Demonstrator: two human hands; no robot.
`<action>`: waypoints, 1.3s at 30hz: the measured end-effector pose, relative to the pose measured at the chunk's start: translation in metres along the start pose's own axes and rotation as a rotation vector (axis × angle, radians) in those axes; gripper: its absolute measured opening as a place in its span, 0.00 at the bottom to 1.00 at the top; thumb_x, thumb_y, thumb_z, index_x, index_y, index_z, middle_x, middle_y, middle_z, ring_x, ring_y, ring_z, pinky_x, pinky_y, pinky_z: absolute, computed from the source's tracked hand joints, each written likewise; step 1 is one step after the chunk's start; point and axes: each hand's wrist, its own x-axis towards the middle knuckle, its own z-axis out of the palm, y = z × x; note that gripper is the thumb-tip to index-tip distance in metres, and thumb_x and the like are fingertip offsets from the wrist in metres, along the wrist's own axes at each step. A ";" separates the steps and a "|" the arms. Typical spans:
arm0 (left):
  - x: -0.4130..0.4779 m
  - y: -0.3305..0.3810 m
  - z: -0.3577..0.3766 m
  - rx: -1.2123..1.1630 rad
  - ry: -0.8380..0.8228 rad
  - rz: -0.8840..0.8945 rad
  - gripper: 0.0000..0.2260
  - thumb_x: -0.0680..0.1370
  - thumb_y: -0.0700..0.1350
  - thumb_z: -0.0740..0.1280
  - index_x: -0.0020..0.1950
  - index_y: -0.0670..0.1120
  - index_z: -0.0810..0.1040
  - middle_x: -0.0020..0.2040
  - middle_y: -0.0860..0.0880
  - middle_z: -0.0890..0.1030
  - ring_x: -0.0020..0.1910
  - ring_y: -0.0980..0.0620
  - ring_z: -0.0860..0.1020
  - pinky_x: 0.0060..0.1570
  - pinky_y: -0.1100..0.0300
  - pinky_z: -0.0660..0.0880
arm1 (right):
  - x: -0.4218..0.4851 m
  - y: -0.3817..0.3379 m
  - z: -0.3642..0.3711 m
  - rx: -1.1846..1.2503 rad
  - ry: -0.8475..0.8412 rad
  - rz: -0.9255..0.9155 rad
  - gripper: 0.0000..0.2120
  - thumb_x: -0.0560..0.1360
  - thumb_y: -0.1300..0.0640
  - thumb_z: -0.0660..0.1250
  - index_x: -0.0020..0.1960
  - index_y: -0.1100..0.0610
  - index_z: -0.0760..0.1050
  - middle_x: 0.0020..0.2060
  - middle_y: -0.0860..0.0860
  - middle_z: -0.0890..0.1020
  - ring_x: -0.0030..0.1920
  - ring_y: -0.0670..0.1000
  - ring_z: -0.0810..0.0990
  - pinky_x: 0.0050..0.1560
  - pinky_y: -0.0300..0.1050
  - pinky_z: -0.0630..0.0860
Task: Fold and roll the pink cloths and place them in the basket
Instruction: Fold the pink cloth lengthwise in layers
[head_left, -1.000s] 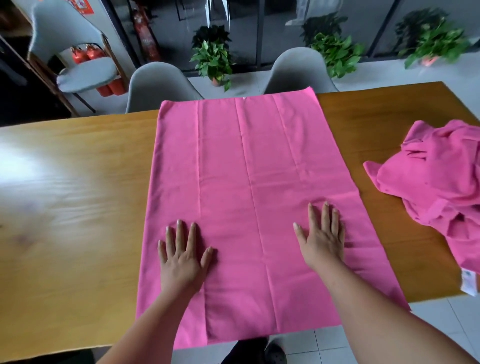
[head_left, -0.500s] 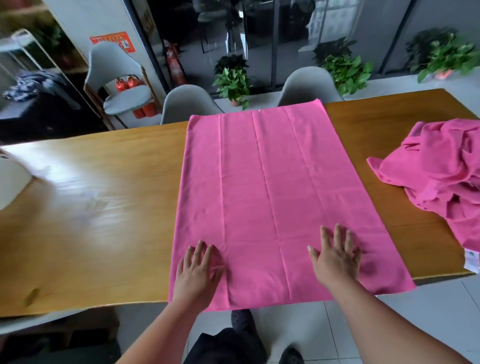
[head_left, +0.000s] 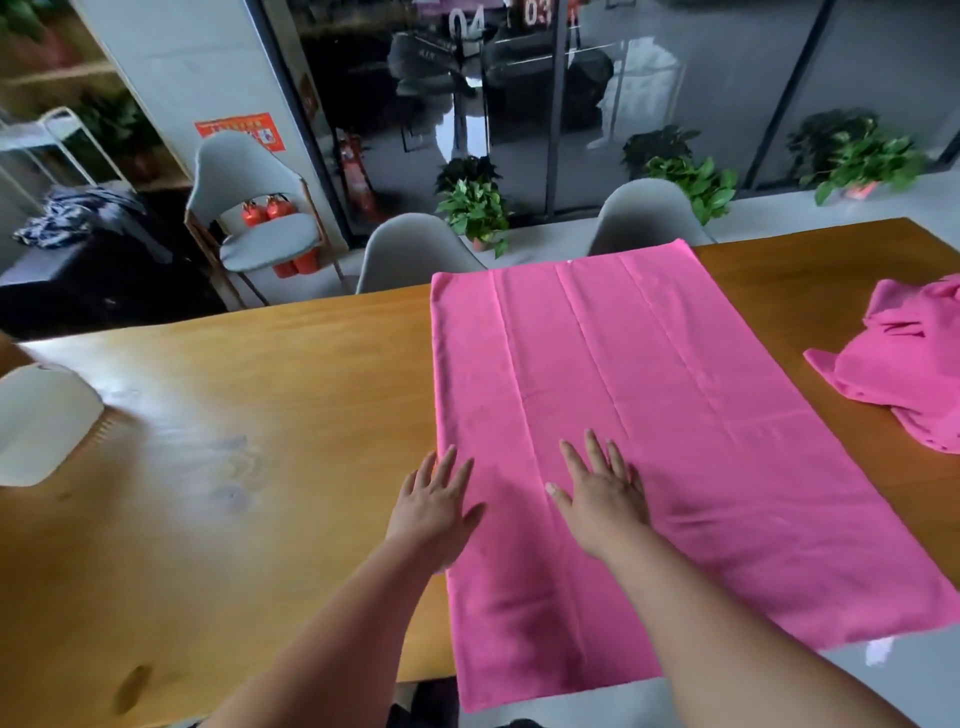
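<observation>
L grip (head_left: 436, 512) flat on pink cloth (head_left: 675, 405) edge, R grip (head_left: 602, 499) flat mid-cloth, fingers straight, nothing held

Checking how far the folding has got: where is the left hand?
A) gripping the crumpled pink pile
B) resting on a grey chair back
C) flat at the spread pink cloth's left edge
C: the left hand lies with straight fingers over the left edge of the spread pink cloth, well apart from the crumpled pink pile.

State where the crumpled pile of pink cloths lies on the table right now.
In the head view, the crumpled pink pile lies on the right side of the table, cut off by the frame's right edge, with bare wood separating it from the spread pink cloth on its left.
</observation>
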 end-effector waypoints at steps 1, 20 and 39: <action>0.005 -0.011 -0.007 0.009 -0.001 0.022 0.34 0.85 0.66 0.52 0.86 0.55 0.45 0.87 0.51 0.43 0.85 0.44 0.42 0.83 0.45 0.48 | 0.003 -0.019 0.003 0.003 -0.005 -0.011 0.35 0.84 0.35 0.53 0.85 0.41 0.43 0.85 0.48 0.38 0.84 0.56 0.39 0.83 0.60 0.46; 0.189 -0.108 -0.066 0.169 -0.051 0.318 0.34 0.86 0.64 0.50 0.86 0.54 0.39 0.85 0.49 0.35 0.84 0.45 0.35 0.83 0.44 0.45 | 0.057 -0.174 0.071 0.028 0.079 -0.002 0.39 0.83 0.33 0.51 0.85 0.49 0.38 0.83 0.53 0.37 0.83 0.60 0.36 0.82 0.65 0.51; 0.275 -0.177 -0.033 0.200 0.012 0.290 0.41 0.79 0.75 0.34 0.84 0.52 0.30 0.84 0.50 0.32 0.83 0.48 0.32 0.83 0.43 0.42 | 0.087 -0.227 0.122 -0.008 0.102 -0.075 0.39 0.84 0.34 0.51 0.86 0.54 0.42 0.84 0.59 0.38 0.83 0.62 0.36 0.80 0.66 0.45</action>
